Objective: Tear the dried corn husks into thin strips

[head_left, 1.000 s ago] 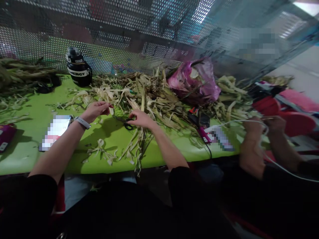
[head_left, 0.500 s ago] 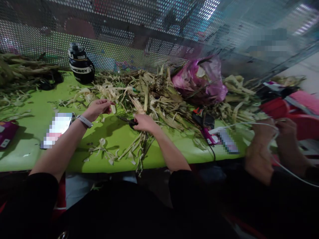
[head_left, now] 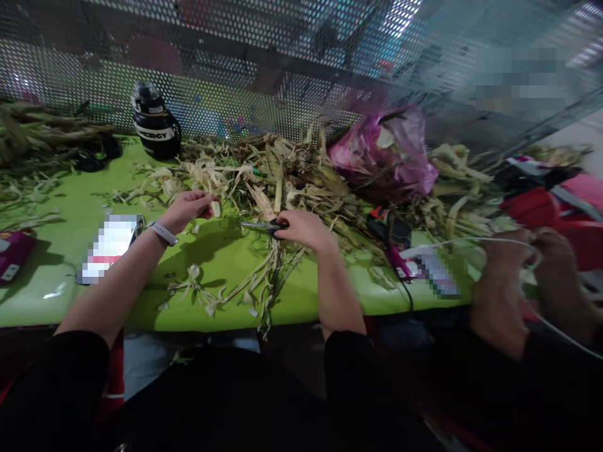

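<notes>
My right hand point(head_left: 305, 227) is closed round the dark handles of a pair of scissors point(head_left: 258, 225), whose blades point left over the green tabletop point(head_left: 198, 251). My left hand point(head_left: 191, 209), with a pale watch band at the wrist, has its fingers pinched together. At its fingertips shows a small pale piece of dried husk point(head_left: 215, 208). A heap of dried husks and stalks point(head_left: 301, 169) lies just beyond both hands. Thin strips of trimmed husk point(head_left: 264, 282) lie nearer to me, below the scissors.
A black jug point(head_left: 157, 122) stands at the back by the perforated metal panel point(head_left: 264, 75). A lit phone point(head_left: 110, 245) lies left of my forearm. On the right are a pink plastic bag point(head_left: 384, 154), a second phone point(head_left: 440, 273) and another person's hands point(head_left: 522, 251) with a white cable.
My right hand has moved right with the scissors, away from my left hand. The left hand stays nearly in place, still pinched.
</notes>
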A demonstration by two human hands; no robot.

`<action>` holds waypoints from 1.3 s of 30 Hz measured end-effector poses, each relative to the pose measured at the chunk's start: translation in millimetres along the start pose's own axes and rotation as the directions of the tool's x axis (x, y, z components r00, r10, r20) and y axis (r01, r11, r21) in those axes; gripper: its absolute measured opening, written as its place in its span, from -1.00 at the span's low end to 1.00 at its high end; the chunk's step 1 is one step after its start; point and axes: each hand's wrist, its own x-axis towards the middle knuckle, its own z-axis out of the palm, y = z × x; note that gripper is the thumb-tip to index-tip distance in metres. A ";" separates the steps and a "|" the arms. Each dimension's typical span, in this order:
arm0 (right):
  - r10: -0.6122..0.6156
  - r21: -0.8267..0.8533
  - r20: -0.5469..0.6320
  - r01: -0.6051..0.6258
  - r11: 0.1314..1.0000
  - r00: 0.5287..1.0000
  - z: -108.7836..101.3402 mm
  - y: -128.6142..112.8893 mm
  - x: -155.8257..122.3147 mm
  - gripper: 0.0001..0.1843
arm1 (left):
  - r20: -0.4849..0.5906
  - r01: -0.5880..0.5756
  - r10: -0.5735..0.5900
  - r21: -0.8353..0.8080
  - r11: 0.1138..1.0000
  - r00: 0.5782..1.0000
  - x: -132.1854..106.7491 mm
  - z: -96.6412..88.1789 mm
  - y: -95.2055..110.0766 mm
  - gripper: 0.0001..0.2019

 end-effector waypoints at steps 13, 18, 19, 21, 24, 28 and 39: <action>0.065 0.435 -0.141 0.002 0.901 0.988 15.3 -16.1 15.4 -0.52 | 0.028 -0.002 0.002 0.015 1.000 1.000 -3.6 9.1 -1.1 -0.77; 0.074 0.430 -0.186 0.013 0.903 0.980 25.5 -13.0 23.5 -0.52 | 0.066 -0.034 0.029 0.073 0.997 0.997 -6.6 14.9 0.0 -0.72; 0.083 0.437 -0.199 0.013 0.899 0.977 26.3 -11.6 24.5 -0.52 | 0.076 -0.039 0.033 0.085 0.996 0.997 -7.2 15.8 0.5 -0.71; 0.102 0.452 -0.215 0.007 0.892 0.971 26.6 -9.6 25.5 -0.54 | 0.090 -0.052 0.042 0.102 0.993 0.995 -7.9 16.9 1.0 -0.70; 0.089 0.458 -0.202 0.014 0.889 0.975 26.2 -8.0 25.5 -0.55 | 0.089 -0.056 0.045 0.120 0.991 0.995 -8.0 17.3 1.2 -0.69; 0.081 0.449 -0.192 0.014 0.893 0.978 26.6 -7.5 25.4 -0.56 | 0.078 -0.060 0.049 0.154 0.986 0.996 -8.2 18.1 2.4 -0.68; 0.084 0.469 -0.200 0.020 0.883 0.976 30.0 -10.2 28.8 -0.60 | 0.076 -0.190 0.176 0.278 0.942 0.981 -5.8 17.6 -4.0 -0.68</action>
